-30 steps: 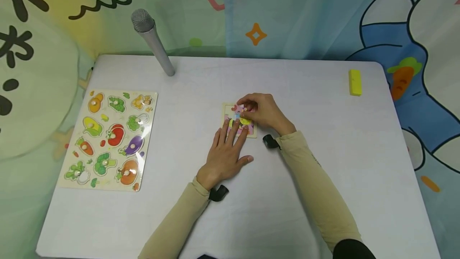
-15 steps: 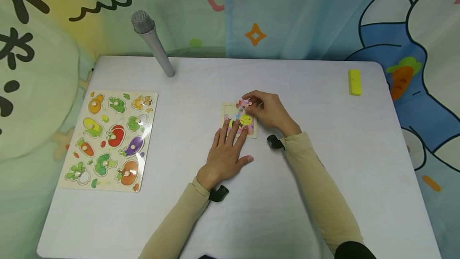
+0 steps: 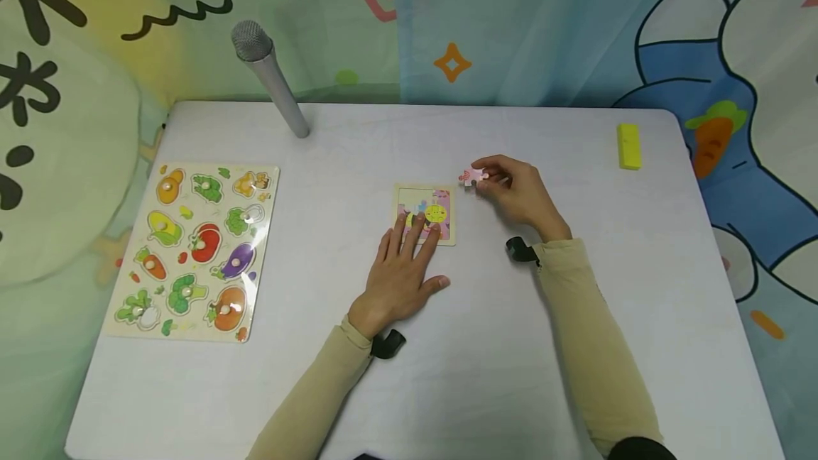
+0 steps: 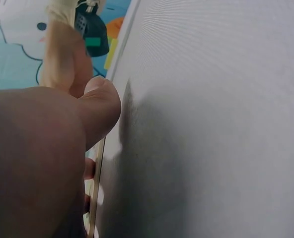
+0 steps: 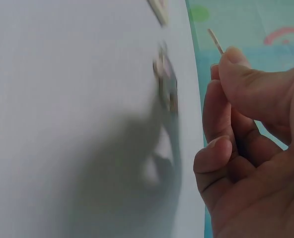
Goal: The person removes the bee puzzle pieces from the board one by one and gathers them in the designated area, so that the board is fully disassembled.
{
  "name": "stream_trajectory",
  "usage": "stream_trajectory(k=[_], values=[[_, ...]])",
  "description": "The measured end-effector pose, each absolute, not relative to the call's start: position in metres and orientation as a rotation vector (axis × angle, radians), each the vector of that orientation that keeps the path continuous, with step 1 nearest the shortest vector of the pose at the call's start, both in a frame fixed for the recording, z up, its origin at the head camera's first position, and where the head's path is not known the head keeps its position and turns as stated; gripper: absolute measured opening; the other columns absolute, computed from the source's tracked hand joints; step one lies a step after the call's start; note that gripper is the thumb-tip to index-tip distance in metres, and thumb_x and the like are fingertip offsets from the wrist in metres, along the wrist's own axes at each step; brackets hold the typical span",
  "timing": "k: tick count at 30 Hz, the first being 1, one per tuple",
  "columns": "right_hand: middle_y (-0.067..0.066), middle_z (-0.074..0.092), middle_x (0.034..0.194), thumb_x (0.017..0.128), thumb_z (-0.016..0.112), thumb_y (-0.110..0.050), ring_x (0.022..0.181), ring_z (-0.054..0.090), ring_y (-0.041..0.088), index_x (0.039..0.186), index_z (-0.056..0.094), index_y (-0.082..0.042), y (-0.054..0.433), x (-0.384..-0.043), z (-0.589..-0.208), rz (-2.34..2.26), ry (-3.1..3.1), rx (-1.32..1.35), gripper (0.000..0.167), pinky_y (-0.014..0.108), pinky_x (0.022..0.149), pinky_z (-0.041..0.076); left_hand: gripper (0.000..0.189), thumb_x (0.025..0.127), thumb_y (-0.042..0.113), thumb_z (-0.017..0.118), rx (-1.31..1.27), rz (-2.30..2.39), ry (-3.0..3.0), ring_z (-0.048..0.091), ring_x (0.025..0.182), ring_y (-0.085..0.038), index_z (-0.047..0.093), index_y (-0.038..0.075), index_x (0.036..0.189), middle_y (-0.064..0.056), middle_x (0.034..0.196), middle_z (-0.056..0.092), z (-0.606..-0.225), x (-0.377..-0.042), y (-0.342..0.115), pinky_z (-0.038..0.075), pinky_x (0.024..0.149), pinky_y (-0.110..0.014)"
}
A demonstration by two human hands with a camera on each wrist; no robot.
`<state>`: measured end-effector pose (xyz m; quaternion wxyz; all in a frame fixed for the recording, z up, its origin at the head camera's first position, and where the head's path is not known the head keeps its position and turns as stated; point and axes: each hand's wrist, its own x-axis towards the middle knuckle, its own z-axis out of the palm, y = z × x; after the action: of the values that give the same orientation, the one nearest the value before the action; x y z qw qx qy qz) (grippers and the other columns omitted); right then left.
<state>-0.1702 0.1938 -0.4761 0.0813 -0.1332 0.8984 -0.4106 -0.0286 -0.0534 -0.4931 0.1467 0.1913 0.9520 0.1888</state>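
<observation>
Jigsaw piece, flat and thin, pink with red (image 3: 471, 177): raised just beyond the far right corner of the small square pale-framed picture puzzle (image 3: 453, 215), apart from it.
Heft: probably light and stiff; its smooth face might slip, its tabs might chip if bent.
Hold: best pinched face to back near one edge, tabs left free.
Right hand (image 3: 519, 190): pinching the piece between thumb and fingertips.
Smeared small shape (image 5: 166, 82): near the piece; too blurred to identify.
Left hand (image 3: 399, 275): fingers straight, spread, resting over the puzzle's near side.
Large cream vegetable board with knobs (image 3: 192, 327): on the left.
Yellow oblong block (image 3: 629, 146): far right.
</observation>
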Motion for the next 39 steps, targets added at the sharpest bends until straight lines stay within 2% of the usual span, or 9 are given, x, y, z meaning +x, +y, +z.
stream_trajectory(k=[8, 21, 30, 39], values=[[0.017, 0.07, 0.12, 0.103, 0.07, -0.01, 0.104, 0.066, 0.027, 0.136, 0.069, -0.01, 0.226, -0.173, -0.481, -1.253, 2.71, -0.33, 0.033, 0.024, 0.087, 0.048, 0.088, 0.107, 0.057, 0.053, 0.545, 0.507, 2.74, -0.011, 0.166, -0.037, 0.012, 0.016, 0.172, -0.013, 0.18, 0.001, -0.493, -0.029, -0.053, 0.006, 0.133, -0.056], [0.017, 0.067, 0.12, 0.106, 0.067, -0.014, 0.103, 0.059, 0.024, 0.137, 0.068, -0.01, 0.25, -0.167, -0.485, -1.19, 2.696, -0.265, 0.032, 0.024, 0.088, 0.044, 0.087, 0.106, 0.058, 0.053, 0.552, 0.504, 2.759, -0.009, 0.166, -0.039, 0.015, 0.016, 0.172, -0.014, 0.18, 0.003, -0.494, -0.028, -0.053, 0.007, 0.133, -0.057], [0.015, 0.064, 0.115, 0.106, 0.067, -0.019, 0.101, 0.053, 0.024, 0.138, 0.068, -0.012, 0.256, -0.162, -0.482, -1.138, 2.664, -0.229, 0.032, 0.027, 0.087, 0.041, 0.086, 0.106, 0.057, 0.054, 0.546, 0.511, 2.757, -0.008, 0.166, -0.039, 0.016, 0.016, 0.172, -0.014, 0.18, 0.005, -0.49, -0.027, -0.052, 0.008, 0.133, -0.057], [0.018, 0.062, 0.132, 0.105, 0.068, -0.015, 0.119, 0.055, 0.031, 0.136, 0.068, -0.009, 0.251, -0.163, -0.482, -1.143, 2.617, -0.256, 0.031, 0.049, 0.108, 0.042, 0.086, 0.107, 0.057, 0.053, 0.543, 0.5, 2.754, -0.007, 0.166, -0.039, 0.016, 0.015, 0.172, -0.014, 0.18, 0.004, -0.49, -0.028, -0.052, 0.008, 0.133, -0.057]])
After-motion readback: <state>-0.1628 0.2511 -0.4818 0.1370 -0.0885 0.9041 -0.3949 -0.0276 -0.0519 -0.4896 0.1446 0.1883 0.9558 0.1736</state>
